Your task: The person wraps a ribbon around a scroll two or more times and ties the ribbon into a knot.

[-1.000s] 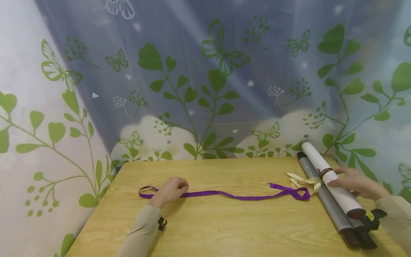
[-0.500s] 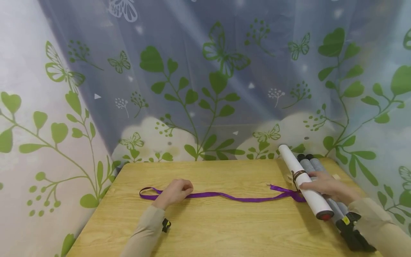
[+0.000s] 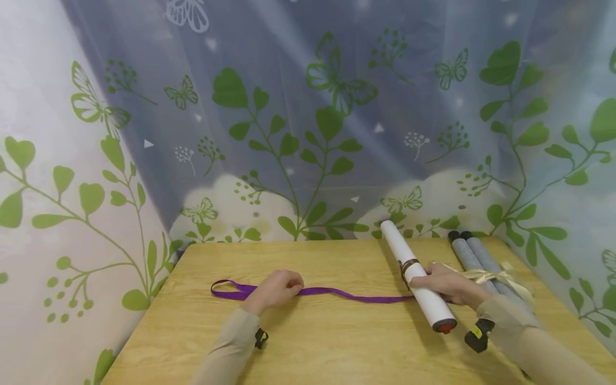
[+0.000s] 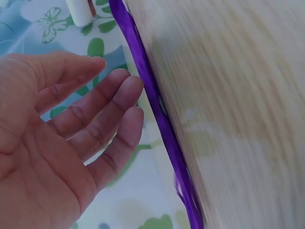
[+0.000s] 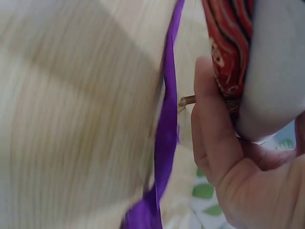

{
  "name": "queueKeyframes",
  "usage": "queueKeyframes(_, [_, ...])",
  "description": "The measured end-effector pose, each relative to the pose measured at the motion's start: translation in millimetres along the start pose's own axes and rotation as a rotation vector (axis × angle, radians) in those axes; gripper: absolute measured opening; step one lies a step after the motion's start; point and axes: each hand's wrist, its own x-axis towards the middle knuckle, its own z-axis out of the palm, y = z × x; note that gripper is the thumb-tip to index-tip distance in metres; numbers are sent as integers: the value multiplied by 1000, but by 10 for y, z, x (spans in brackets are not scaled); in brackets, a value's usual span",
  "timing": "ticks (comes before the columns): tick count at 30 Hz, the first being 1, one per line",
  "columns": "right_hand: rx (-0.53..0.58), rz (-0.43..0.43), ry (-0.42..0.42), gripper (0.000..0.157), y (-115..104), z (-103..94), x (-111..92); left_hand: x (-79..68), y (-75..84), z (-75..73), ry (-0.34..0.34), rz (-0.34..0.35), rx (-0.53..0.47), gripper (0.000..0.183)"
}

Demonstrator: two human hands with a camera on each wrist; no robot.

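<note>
My right hand grips a white rolled scroll with a brown tie round its middle, tilted above the table. In the right wrist view, my fingers curl under the scroll, and a red-and-black patterned part shows beside the white. A purple ribbon stretches across the table, looped at its left end; its right end is hidden behind the scroll and hand. Over the ribbon's left part hovers my left hand. The left wrist view shows its fingers loosely bent, holding nothing, beside the purple ribbon.
Two grey rolls with black ends lie side by side at the table's right, partly behind my right arm. A cream ribbon lies across them. A patterned curtain hangs right behind the wooden table.
My right hand has carried the white scroll leftward, off the grey rolls and over the purple ribbon's right end. The left hand has drifted slightly right along the ribbon.
</note>
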Motion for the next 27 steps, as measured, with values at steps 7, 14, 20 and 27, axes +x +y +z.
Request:
queueKeyframes(7, [49, -36, -29, 45, -93, 342, 140, 97, 238, 12, -25, 40, -88, 16])
queueKeyframes(14, [40, -35, 15, 45, -252, 707, 260, 197, 364, 75, -37, 72, -70, 16])
queueKeyframes(20, [1, -26, 57, 47, -341, 936, 332, 254, 423, 148, -38, 100, -75, 18])
queueKeyframes(27, [-17, -34, 96, 45, -388, 1125, 390, 289, 506, 189, -36, 92, -82, 31])
